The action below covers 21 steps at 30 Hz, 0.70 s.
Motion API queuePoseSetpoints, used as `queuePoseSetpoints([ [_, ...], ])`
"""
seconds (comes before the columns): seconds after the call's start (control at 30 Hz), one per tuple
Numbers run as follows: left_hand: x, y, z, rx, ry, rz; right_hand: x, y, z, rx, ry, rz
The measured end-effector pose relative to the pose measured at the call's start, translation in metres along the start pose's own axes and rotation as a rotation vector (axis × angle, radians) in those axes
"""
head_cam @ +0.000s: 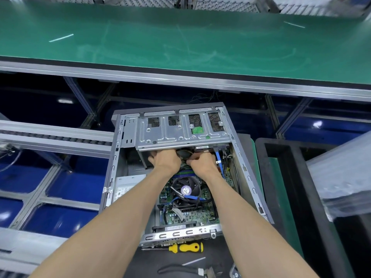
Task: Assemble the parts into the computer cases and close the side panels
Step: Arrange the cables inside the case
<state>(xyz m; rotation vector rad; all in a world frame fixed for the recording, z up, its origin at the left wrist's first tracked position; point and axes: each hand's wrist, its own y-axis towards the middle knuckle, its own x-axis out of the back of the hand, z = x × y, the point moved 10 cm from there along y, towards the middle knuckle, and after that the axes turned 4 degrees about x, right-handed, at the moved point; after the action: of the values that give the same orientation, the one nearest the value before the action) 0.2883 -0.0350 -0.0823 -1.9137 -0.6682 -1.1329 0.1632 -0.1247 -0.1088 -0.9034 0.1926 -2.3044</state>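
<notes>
My left hand (pixel 165 160) and right hand (pixel 202 162) reach inside the open computer case (pixel 120 157), under the drive cage (pixel 180 130); fingers curled, seemingly gripping cables, though I cannot tell.

The computer case (pixel 181 163) is bare matt grey sheet metal. Just below it, a screwdriver (pixel 186 247) has a glossy yellow plastic handle. Above it, the conveyor belt (pixel 180 43) looks smooth green.

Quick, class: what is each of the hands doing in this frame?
Left hand: fingers reach under the drive cage and are hidden; state cannot be told.
Right hand: fingers curled, apparently pinching something under the cage; what it is cannot be told.
</notes>
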Motion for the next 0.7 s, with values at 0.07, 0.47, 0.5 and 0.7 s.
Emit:
queuePoseSetpoints([
  [0.07,0.0019,-0.0032,0.0008,0.011,-0.034,-0.029,-0.0009,-0.0006,-0.0019,-0.015,-0.006,0.015],
  [0.47,-0.0018,0.0019,0.0005,-0.005,0.141,-0.151,-0.0018,-0.0047,-0.0020,-0.027,0.055,0.042],
  [0.5,-0.0018,0.0021,0.0003,-0.006,0.147,-0.163,-0.0029,-0.0049,-0.0018,-0.023,0.032,0.057],
  [0.7,-0.0030,0.0019,-0.0037,-0.045,0.214,-0.228,-0.0047,-0.0066,0.0056,0.018,-0.034,0.091],
])
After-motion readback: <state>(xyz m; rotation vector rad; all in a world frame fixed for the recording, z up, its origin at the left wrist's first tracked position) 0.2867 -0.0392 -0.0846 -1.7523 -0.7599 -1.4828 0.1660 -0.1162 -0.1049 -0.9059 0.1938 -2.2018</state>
